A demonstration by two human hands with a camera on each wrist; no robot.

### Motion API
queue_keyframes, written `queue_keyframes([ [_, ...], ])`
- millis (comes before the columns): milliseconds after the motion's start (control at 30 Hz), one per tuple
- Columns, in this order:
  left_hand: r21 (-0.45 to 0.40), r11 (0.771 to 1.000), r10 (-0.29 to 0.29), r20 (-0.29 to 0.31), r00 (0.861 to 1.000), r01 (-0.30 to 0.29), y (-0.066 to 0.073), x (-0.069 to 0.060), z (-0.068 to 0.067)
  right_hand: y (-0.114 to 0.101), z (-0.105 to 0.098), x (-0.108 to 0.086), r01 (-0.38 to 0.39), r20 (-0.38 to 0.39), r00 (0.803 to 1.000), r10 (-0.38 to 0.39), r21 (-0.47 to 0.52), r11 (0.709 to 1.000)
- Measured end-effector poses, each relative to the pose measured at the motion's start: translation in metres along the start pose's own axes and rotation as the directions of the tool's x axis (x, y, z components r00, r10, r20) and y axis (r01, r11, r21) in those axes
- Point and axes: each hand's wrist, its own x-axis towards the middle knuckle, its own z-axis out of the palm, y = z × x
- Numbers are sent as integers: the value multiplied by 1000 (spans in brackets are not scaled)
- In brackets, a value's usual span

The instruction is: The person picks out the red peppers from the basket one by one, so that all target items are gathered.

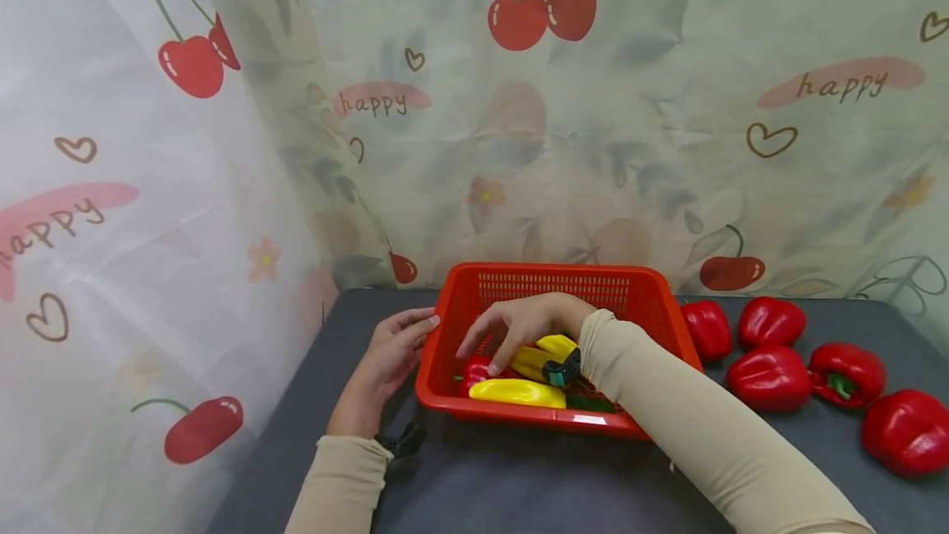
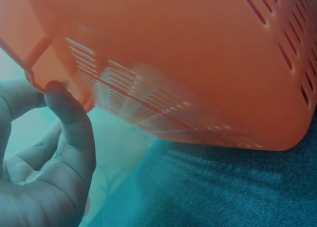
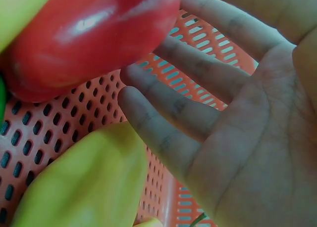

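Note:
An orange-red plastic basket (image 1: pixel 552 269) with slotted walls stands on the dark table. At its left end my left hand (image 1: pixel 389 357) pinches the rim between thumb and fingers, as the left wrist view shows. My right hand (image 1: pixel 532 321) is down inside the basket, its fingers spread and slightly bent beside a glossy red pepper (image 3: pixel 94 39). In the right wrist view the fingertips reach to that pepper's edge, and I cannot tell how firmly they touch it. Near the basket's front wall lies a long yellow piece (image 1: pixel 517 392), with other yellow pieces (image 1: pixel 528 363) behind it.
Several red bell peppers (image 1: pixel 769 377) lie on the table (image 1: pixel 504 484) to the right of the basket, the nearest close against its right end. Something dark green (image 1: pixel 589 404) lies low inside the basket. A printed curtain (image 1: pixel 563 147) hangs behind and at the left.

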Motion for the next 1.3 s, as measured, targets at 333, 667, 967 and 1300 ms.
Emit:
queue_keyframes([
  [333,-9,1000,-1,8,1000,1,-2,0,-1,3,4,0,-15,-5,1000,15,40,999],
  [667,-9,1000,3,14,1000,-3,-1,0,0,1,4,-1,-39,-18,999,40,23,999],
  [967,-17,1000,4,12,1000,-4,0,-1,0,1,5,0,-36,-27,999,37,51,998],
  [1300,1,1000,5,11,1000,-5,2,-1,-1,1,4,-1,-20,-34,999,21,35,999],
])
